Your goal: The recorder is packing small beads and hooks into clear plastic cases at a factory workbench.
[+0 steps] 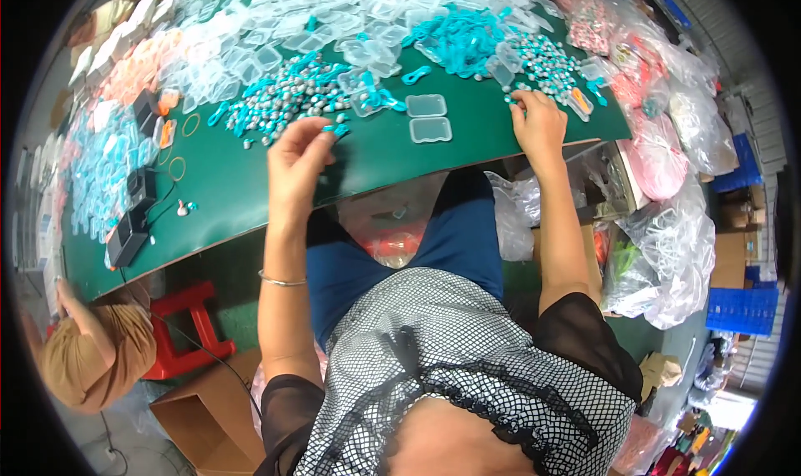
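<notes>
My left hand (294,161) pinches a small teal plastic piece (337,130) between thumb and fingertips, just in front of a heap of teal pieces with silver-grey round parts (284,96). Toward the right, my right hand (541,127) has its fingers bent and drawn together at the near edge of a pile of small silver-and-teal parts (546,63). Whatever its fingertips grip is too small to make out. Between the hands an unfolded clear plastic case (429,119) lies flat on the green table (375,163). One loose teal piece (415,75) rests behind it.
Clear plastic cases (334,9) cover the table's far side, beside a mound of teal strips (463,38). An orange-and-white cutter (580,102) lies right of my right hand. Plastic bags (667,134) crowd the right. Another person (100,351) sits at left near a red stool (196,330).
</notes>
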`<state>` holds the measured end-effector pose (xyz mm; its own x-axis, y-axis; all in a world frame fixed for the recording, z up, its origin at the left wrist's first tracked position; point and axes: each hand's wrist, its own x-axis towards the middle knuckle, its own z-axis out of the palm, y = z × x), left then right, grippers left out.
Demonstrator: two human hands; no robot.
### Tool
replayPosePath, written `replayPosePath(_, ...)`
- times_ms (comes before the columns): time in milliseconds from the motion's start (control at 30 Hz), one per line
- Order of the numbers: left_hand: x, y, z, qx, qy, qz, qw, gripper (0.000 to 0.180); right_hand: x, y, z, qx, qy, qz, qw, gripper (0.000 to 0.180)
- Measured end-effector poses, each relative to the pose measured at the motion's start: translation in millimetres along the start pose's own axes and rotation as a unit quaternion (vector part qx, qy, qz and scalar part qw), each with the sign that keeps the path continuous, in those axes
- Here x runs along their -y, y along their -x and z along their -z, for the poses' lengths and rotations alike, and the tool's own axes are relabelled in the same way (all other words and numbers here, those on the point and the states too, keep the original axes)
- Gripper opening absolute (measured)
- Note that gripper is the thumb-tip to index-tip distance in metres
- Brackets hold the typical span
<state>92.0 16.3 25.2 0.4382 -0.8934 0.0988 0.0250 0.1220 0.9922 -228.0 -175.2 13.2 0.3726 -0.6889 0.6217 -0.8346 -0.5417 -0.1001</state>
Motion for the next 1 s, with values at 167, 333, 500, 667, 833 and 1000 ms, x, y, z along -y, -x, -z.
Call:
replayPosePath(167, -6, 8, -36, 0.074, 0.077, 0.046, 0.993, 0.019, -1, -2, -9, 0.035, 0.042, -0.015, 0.998, 0.016)
replayPosePath(333, -3, 9, -51, 0.080, 0.082, 0.080, 0.990, 0.019, 2, -5, -16, 0.009, 0.030, 0.001, 0.999, 0.012)
replayPosePath(500, 2, 8, -61, 0.074, 0.059, 0.071, 0.993, 0.017, 6, -6, -19, -0.005, 0.039, -0.002, 0.999, 0.011)
replayPosePath(667, 13, 1, -72, 0.058, -0.031, 0.026, 0.998, 0.014, 10, -2, -15, -0.011, -0.028, 0.027, 0.999, 0.009)
replayPosePath(833, 14, -5, -88, 0.050, -0.158, -0.044, 0.985, 0.011, 26, -2, -10, 0.018, -0.106, 0.065, 0.992, 0.008)
replayPosePath(1000, 18, -13, -101, 0.051, -0.229, -0.116, 0.965, 0.014, 32, -6, -7, 0.098, -0.234, -0.016, 0.967, 0.012)
